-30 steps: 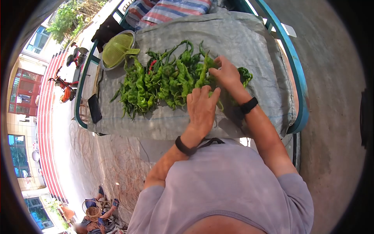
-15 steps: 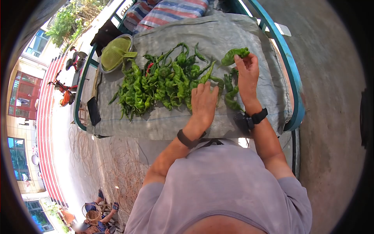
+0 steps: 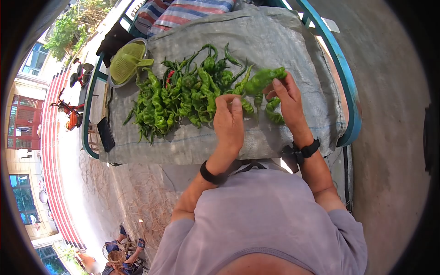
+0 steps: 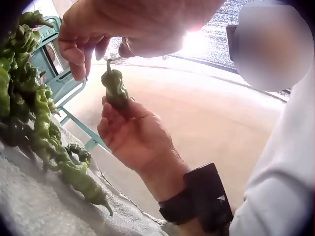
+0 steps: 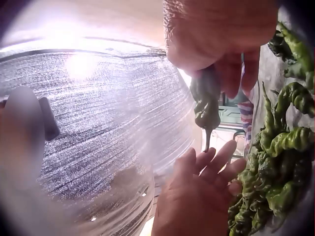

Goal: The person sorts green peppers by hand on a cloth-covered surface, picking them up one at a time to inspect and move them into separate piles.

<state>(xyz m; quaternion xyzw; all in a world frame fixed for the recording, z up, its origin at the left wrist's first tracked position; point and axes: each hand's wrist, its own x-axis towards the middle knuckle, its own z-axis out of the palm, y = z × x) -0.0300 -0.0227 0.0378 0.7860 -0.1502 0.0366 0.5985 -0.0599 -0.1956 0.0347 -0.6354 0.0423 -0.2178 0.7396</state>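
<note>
A wrinkled green pepper [image 3: 263, 81] is held up in my right hand [image 3: 291, 103], pinched at one end between thumb and fingers. My left hand [image 3: 229, 126] faces it from the left, its fingertips right at the stem. The left wrist view shows this pepper [image 4: 115, 88] with its stem pointing at the left thumb and fingers, which stand apart. Seen from the right wrist, the stem overlaps the left fingertips. A large pile of green peppers [image 3: 160, 103] lies left of both hands, and a curled pepper [image 3: 275, 112] lies beside the right hand.
A grey woven sheet [image 3: 183, 149] covers the cart bed, bounded by teal rails [image 3: 341, 82]. A yellow-green strainer [image 3: 126, 62] sits in a metal bowl at the back left. A black phone [image 3: 105, 134] lies at the left edge. Striped bags [image 3: 188, 16] are at the back.
My right hand has drawn a pepper out of the pile to the right, then brought it back leftward toward the left hand. The left hand has left the pile's edge and turned toward that pepper.
</note>
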